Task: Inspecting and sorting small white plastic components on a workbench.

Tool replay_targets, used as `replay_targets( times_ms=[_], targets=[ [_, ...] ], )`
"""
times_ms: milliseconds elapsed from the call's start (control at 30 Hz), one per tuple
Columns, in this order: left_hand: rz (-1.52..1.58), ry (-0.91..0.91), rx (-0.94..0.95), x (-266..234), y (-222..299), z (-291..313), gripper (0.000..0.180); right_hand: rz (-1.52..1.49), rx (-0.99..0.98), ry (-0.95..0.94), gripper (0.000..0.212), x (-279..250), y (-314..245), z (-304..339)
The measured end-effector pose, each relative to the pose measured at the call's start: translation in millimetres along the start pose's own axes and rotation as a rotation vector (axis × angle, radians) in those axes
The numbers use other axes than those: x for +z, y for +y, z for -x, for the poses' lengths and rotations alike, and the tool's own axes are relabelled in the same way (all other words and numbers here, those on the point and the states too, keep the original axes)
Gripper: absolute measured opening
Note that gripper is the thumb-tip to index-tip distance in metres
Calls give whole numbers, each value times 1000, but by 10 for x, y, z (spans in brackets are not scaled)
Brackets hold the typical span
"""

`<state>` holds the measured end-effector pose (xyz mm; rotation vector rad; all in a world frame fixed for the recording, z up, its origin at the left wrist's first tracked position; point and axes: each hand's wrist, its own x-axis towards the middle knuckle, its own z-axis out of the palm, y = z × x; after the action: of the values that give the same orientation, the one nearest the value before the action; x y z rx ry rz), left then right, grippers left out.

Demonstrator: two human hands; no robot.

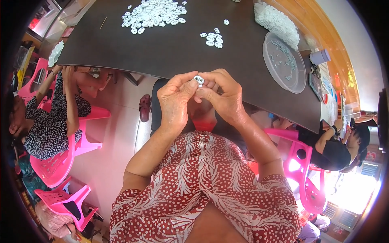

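By the dark table (109, 50), I find left hand (174, 97) and right hand (223, 91) fingers closed in a pinch on the white two-holed piece (198, 79), which could drop should either slacken.

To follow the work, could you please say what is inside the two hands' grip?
The left hand and right hand hold a white two-holed piece: top face visible, underside covered.

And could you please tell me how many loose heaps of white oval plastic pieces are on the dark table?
2: a large heap left of centre on the table, and a smaller heap to its right. Others may lie out of view.
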<state>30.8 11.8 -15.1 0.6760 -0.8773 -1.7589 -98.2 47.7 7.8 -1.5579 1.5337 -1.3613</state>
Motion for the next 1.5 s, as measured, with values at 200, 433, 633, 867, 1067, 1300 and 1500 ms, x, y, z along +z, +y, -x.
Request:
replay_targets(
  times_ms=[200,433,633,867,1067,1300,1500],
  targets=[
    [31,-25,74,-30,-103,-1,22,50,-102,48,24,26,35,15],
    [47,-37,117,-57,-156,4,20,88,-173,101,25,83,69,48],
    [76,-18,144,-19,-156,33,19,260,-317,120,25,84,40,36],
    [73,20,170,-8,-167,49,20,361,-503,175,28,141,107,43],
    [115,30,220,55,-162,88,20,359,-598,234,26,183,97,28],
    [22,76,303,84,-169,98,19,353,-636,259,26,219,121,25],
    [4,139,310,121,-139,137,19,273,-558,212,34,237,73,74]
  ],
)
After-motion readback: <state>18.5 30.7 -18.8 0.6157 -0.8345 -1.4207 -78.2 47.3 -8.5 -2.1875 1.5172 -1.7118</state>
